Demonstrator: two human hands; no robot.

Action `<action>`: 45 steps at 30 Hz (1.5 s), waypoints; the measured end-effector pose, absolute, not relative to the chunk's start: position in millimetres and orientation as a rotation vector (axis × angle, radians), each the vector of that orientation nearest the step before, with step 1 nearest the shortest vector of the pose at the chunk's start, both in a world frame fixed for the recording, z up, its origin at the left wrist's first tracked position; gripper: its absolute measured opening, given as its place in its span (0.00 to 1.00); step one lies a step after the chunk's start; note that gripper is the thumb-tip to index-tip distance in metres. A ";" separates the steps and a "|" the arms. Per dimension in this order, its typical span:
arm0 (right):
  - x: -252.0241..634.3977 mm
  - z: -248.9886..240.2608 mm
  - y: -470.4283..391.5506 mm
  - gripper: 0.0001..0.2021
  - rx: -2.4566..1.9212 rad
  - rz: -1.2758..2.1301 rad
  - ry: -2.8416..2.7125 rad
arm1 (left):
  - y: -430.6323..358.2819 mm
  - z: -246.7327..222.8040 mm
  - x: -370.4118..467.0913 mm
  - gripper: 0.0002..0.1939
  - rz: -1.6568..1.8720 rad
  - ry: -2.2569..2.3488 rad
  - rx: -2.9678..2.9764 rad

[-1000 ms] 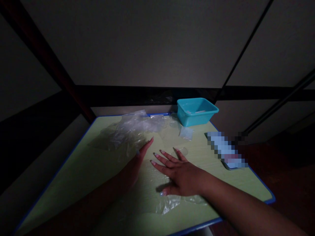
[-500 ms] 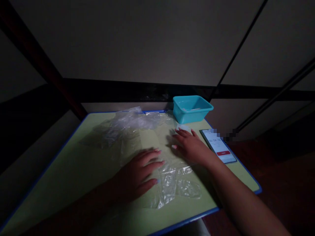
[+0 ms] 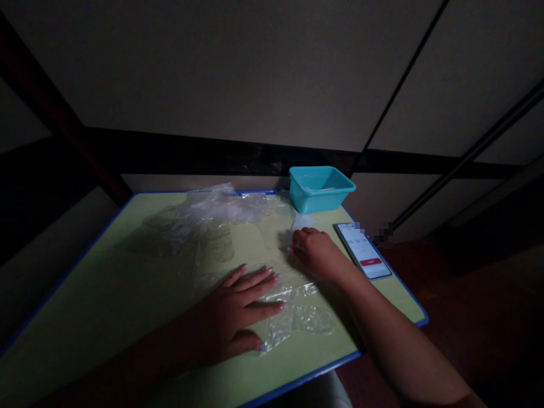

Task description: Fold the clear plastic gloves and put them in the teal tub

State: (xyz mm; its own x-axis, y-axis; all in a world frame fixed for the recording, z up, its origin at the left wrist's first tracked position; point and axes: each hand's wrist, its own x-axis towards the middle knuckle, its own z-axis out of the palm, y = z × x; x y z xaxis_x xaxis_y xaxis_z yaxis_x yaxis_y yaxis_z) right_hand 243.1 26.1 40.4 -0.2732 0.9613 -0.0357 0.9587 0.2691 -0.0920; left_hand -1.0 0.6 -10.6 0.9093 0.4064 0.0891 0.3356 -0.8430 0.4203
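Note:
Clear crinkled plastic [image 3: 314, 319] lies flat near the front of the pale green table [image 3: 106, 283]. My left hand [image 3: 238, 311] rests on the left part of that plastic with its fingers spread, holding nothing. Above the right part of the sheet, my right hand [image 3: 314, 252] has its fingers curled together; whatever may be between the fingertips is too small and dark to make out. A small whitish piece [image 3: 302, 221] lies just behind my right hand. A heap of thin, cloudy plastic [image 3: 216, 207] is spread over the back left of the table.
A turquoise basket [image 3: 318, 199] with something clear inside stands at the back right corner. A phone [image 3: 363, 249] showing a timer lies along the right edge. Behind the table rises a panelled wall [image 3: 238, 73].
My left hand has moved nearer and its fingers have spread on the plastic. The fingers of my right hand have curled in. The view has shifted slightly to the right.

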 end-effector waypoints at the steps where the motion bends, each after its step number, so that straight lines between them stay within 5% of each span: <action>1: 241.9 40.8 25.0 0.10 -1.845 0.139 -2.483 | 1.8 -12.0 -1.4 0.28 0.319 0.579 2.663; 8: 227.6 42.9 -3.0 0.17 -1.146 0.321 -2.644 | 18.0 -11.8 -8.7 0.24 1.078 0.921 2.020; 15: 229.7 69.0 -39.6 0.20 -0.471 0.932 -2.936 | 24.4 -6.0 -7.1 0.31 1.185 1.010 1.717; 19: 237.3 74.7 -52.2 0.29 -0.645 0.981 -3.049 | 22.9 -7.6 -6.9 0.35 1.180 1.002 1.783; 33: 239.5 -7.7 -67.4 0.31 -0.801 0.803 -3.103 | 21.8 -13.3 -8.7 0.34 1.095 0.974 1.950; 45: 243.9 68.1 -50.0 0.28 -0.876 0.950 -3.000 | 20.4 -14.4 -7.3 0.29 1.017 0.834 1.962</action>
